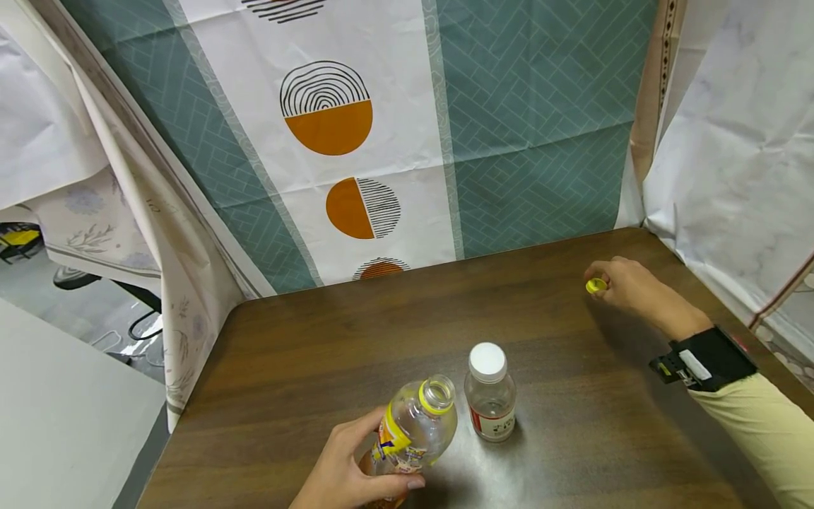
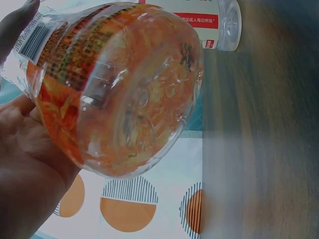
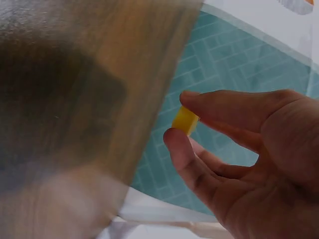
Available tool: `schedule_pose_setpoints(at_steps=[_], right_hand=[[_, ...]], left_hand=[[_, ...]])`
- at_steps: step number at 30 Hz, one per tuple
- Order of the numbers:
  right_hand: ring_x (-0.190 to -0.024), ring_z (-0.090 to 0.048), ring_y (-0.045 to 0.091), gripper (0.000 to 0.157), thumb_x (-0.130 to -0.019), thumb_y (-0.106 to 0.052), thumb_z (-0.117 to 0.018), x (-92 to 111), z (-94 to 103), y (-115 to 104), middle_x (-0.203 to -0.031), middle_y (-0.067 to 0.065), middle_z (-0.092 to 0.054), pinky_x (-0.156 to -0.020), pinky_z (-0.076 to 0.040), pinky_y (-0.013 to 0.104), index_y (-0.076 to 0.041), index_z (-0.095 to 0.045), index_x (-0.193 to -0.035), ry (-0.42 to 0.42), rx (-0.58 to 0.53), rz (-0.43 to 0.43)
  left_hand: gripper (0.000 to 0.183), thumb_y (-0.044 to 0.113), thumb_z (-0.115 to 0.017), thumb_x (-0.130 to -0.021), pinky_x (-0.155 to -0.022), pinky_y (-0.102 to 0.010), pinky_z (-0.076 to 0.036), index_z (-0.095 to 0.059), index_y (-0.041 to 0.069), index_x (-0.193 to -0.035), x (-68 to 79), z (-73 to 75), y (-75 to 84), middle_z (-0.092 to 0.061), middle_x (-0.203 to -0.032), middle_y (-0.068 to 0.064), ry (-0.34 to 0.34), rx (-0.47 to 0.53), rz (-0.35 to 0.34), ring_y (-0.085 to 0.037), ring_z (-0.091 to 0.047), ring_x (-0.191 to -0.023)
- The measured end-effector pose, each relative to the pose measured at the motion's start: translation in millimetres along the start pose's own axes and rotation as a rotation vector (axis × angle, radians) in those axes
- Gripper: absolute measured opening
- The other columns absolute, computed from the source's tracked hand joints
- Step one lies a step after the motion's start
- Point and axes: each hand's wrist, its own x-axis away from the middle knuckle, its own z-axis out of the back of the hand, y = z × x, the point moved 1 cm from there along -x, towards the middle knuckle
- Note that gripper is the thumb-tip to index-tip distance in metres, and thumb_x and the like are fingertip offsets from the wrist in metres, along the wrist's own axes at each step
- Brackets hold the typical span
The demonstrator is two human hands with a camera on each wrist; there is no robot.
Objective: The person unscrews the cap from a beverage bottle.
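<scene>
My left hand (image 1: 356,463) grips a clear plastic bottle (image 1: 416,428) round its labelled body. Its neck has a yellow ring and stands uncapped, and the bottle tilts to the right. In the left wrist view the bottle's bottom (image 2: 149,104) shows, lifted off the table, with an orange label around the side. Out at the far right, my right hand (image 1: 629,286) pinches a small yellow bottle cap (image 1: 596,285) between thumb and finger. The right wrist view shows the cap (image 3: 185,120) held above the table.
Just right of the tilted bottle, a clear jar (image 1: 491,403) with a white lid and a red-and-white label stands upright on the brown wooden table (image 1: 356,353). A patterned cloth (image 1: 394,155) hangs behind the table, and a pale sheet (image 1: 731,155) hangs along the right.
</scene>
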Motion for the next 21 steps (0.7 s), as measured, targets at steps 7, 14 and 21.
schedule_pose_setpoints(at_steps=[7, 14, 21], right_hand=[[-0.075, -0.052, 0.034, 0.026, -0.070, 0.003, -0.069, -2, -13.2, 12, -0.079, 0.021, -0.061, -0.063, -0.045, 0.050, 0.008, -0.064, -0.095, -0.012, 0.019, 0.020], [-0.077, -0.054, 0.036, 0.027, -0.070, 0.002, -0.071, -2, -26.6, 20, -0.082, 0.025, -0.061, -0.065, -0.046, 0.051, 0.011, -0.060, -0.093, -0.005, 0.021, 0.003], [-0.076, -0.053, 0.036, 0.027, -0.074, -0.004, -0.074, 0, -34.2, 25, -0.081, 0.023, -0.059, -0.066, -0.045, 0.052, 0.010, -0.059, -0.091, -0.047, 0.037, -0.034]], left_hand=[[0.060, 0.025, -0.084, -0.069, -0.071, -0.035, -0.056, -0.057, 0.020, -0.123, -0.1, 1.7, -0.7, -0.068, -0.102, 0.008, 0.011, -0.010, 0.002, -0.010, -0.063, -0.086], [0.059, 0.025, -0.084, -0.068, -0.069, -0.034, -0.055, -0.058, 0.020, -0.121, 0.0, 2.0, 0.2, -0.069, -0.099, 0.008, 0.021, -0.022, -0.013, -0.009, -0.062, -0.084], [0.061, 0.024, -0.084, -0.068, -0.072, -0.034, -0.055, -0.058, 0.019, -0.122, 0.4, 2.3, -0.5, -0.069, -0.101, 0.008, 0.026, -0.032, -0.025, -0.010, -0.063, -0.086]])
